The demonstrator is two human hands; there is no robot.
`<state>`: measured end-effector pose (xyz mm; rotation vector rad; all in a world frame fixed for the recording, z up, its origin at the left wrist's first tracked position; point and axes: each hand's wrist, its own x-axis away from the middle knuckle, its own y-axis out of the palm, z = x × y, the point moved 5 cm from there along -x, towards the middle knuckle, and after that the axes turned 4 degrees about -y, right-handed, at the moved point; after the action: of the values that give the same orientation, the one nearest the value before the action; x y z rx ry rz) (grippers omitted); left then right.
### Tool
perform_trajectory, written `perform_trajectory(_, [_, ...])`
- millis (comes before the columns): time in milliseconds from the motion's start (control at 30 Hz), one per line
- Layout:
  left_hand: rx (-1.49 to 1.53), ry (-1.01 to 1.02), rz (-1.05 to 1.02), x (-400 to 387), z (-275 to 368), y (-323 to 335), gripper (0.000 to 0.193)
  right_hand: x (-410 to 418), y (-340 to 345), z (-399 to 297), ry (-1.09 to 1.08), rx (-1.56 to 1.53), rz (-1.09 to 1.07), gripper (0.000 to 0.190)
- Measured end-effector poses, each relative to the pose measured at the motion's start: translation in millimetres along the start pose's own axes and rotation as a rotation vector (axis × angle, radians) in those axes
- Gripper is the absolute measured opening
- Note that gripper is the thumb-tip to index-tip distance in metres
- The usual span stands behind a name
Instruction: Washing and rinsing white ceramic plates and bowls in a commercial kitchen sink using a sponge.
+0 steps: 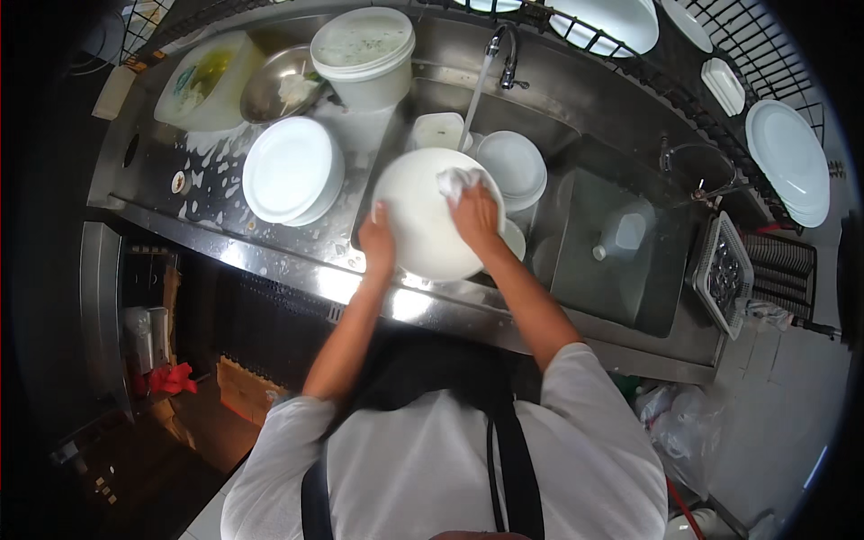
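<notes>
A large round white plate [422,223] is tilted over the near part of the left sink basin. My left hand [378,241] grips its left rim, thumb on the upper face. Pressed to the plate's upper right is a white soapy cloth or sponge [459,181], held in my right hand [476,216]. Behind the plate, water runs from the faucet [507,57] into the basin. A square white container [439,130] and stacked white bowls [511,165] stand in that basin, partly hidden by the plate. Another white dish [514,241] shows under my right wrist.
Stacked white plates [293,170] sit on the wet steel counter at left. Behind them are a plastic tub [209,81], a steel bowl [260,94] and a lidded white bucket [362,57]. The right basin [607,283] holds water. A wire rack [675,88] with dishes overhangs the back.
</notes>
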<state>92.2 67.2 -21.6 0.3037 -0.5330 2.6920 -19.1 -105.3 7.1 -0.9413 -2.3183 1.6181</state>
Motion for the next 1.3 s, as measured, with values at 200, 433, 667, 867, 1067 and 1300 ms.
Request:
perform_trajectory(200, [0.089,0.055,-0.047,3.8,13.9,31.4,0.057,23.8,16.8,-20.4,-0.240,-0.128,-0.131,0.024])
perform_trajectory(433, [-0.045,0.008,-0.199,-1.7,4.1,54.9,0.059,-14.7,4.9,32.7,-0.120,0.087,-0.007,0.013])
perform_trajectory(667, [0.430,-0.441,-0.199,-30.4,-10.8,46.7,0.052,59.1,-29.6,-6.6,-0.260,-0.170,-0.169,0.033])
perform_trajectory(867, [0.354,-0.522,-0.546,-25.6,-11.4,57.7,0.056,0.7,-75.6,108.0,0.145,-0.762,0.252,0.030])
perform_trajectory(1067, [0.410,-0.627,-0.753,11.6,12.1,113.5,0.054,12.6,15.0,66.3,0.404,-2.477,-0.123,0.033])
perform_trajectory(1300, [0.277,-0.497,-0.602,-4.0,12.0,132.8,0.063,44.3,52.3,35.5,0.487,-2.469,0.292,0.038])
